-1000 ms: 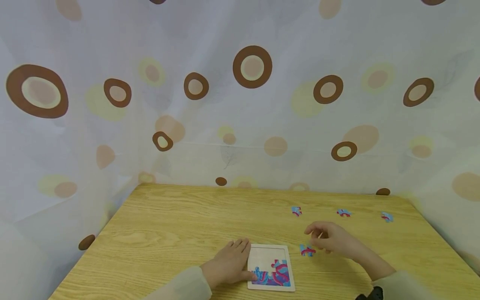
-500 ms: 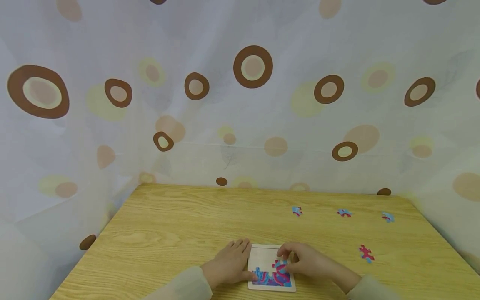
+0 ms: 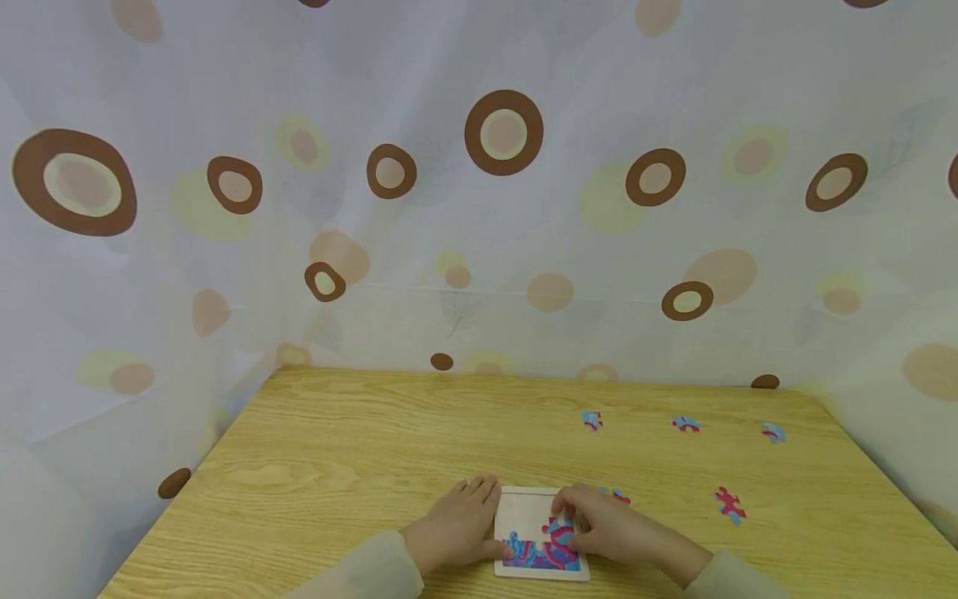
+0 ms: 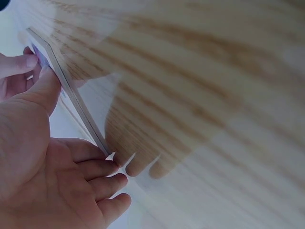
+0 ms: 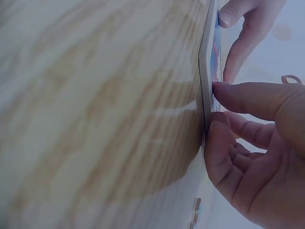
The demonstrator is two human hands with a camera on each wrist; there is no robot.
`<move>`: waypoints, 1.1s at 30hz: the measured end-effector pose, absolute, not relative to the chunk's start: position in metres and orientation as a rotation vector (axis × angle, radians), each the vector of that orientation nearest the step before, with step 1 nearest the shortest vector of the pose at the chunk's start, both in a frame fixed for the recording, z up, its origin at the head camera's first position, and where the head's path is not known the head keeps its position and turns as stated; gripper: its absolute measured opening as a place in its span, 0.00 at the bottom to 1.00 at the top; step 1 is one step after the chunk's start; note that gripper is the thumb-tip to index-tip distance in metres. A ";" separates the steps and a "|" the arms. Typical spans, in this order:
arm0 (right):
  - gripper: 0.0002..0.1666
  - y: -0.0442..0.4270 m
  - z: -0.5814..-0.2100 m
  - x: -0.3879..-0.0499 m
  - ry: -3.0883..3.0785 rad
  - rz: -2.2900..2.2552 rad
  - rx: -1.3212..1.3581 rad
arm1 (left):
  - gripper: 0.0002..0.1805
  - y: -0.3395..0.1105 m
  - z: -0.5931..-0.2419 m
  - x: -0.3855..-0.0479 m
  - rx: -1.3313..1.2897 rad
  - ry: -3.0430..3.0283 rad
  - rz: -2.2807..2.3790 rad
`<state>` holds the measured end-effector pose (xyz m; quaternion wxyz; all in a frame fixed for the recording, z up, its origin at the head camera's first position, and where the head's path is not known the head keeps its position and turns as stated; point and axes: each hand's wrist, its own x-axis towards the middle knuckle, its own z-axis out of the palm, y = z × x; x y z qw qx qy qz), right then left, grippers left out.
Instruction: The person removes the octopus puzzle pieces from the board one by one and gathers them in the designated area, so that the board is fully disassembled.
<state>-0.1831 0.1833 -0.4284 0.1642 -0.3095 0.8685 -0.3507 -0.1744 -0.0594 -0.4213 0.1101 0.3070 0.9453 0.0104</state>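
Note:
In the head view a square white puzzle tray (image 3: 525,573) lies on the table, with joined blue, purple and pink pieces (image 3: 530,555) along its bottom and lower right. My left hand (image 3: 458,526) lies flat along the tray's left edge, its fingers straight and its thumb resting on the lower-left piece. At the right side my right hand (image 3: 608,526) has curled fingers, with thumb and index on either side of a pink-and-blue puzzle piece (image 3: 560,529) set in the tray. The right wrist view shows the thumb (image 5: 248,98) touching the tray's face; the piece is mostly hidden there.
Behind the right hand a loose piece (image 3: 618,496) is partly covered. A red piece (image 3: 729,504) lies farther right. Along the back are three more pieces, a left one (image 3: 592,420), a middle one (image 3: 685,424) and a right one (image 3: 774,432). A patterned curtain (image 3: 479,249) encloses the table.
My right hand has moved left from beside the loose piece to the tray's right side, where it has barely shifted in the last half second. My left hand has stayed put.

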 end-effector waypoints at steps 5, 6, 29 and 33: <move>0.14 0.182 -0.428 -0.183 2.479 -0.993 -0.878 | 0.47 -0.060 -0.421 -0.174 0.902 2.773 0.038; 0.14 0.182 -0.427 -0.183 2.481 -0.992 -0.880 | 0.47 -0.060 -0.421 -0.174 0.905 2.774 0.041; 0.09 0.178 -0.426 -0.182 2.463 -1.034 -0.800 | 0.46 -0.061 -0.422 -0.175 0.925 2.762 0.048; 0.09 0.178 -0.426 -0.181 2.455 -1.062 -0.804 | 0.46 -0.061 -0.424 -0.175 0.925 2.763 0.050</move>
